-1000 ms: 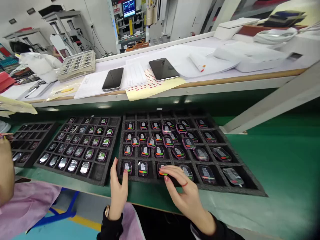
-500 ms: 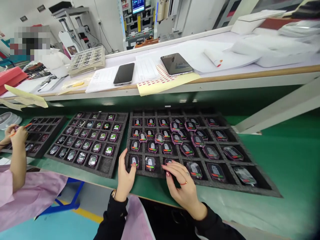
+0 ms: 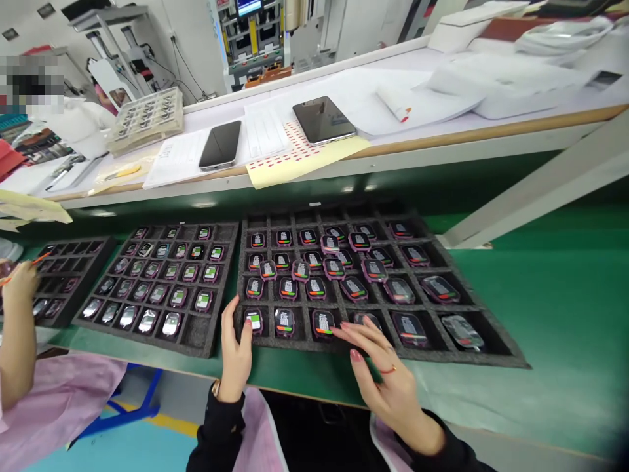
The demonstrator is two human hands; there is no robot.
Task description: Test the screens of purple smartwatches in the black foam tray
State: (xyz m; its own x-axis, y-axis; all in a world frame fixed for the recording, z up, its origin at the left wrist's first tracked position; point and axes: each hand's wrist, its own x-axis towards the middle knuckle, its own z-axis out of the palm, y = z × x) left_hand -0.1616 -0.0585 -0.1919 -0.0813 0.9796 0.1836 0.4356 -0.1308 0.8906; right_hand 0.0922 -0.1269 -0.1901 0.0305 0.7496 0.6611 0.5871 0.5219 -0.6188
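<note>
The left hand (image 3: 234, 357) rests flat against the near left corner of the black foam tray (image 3: 491, 357), fingers open and holding nothing, its fingertips just beside the corner watch with the green screen (image 3: 254, 320); the right hand (image 3: 381, 373) lies spread over the tray's front edge, also empty, fingertips touching the fourth watch (image 3: 366, 319) in the near row; just left of those fingertips sits a watch with an orange bar (image 3: 323, 323); a second tray (image 3: 196, 334) lies left of the left hand.

Place: electronics assembly line, probably | green conveyor belt (image 3: 540, 308) | foam trays (image 3: 196, 337) of small devices | machinery (image 3: 250, 39) behind
</note>
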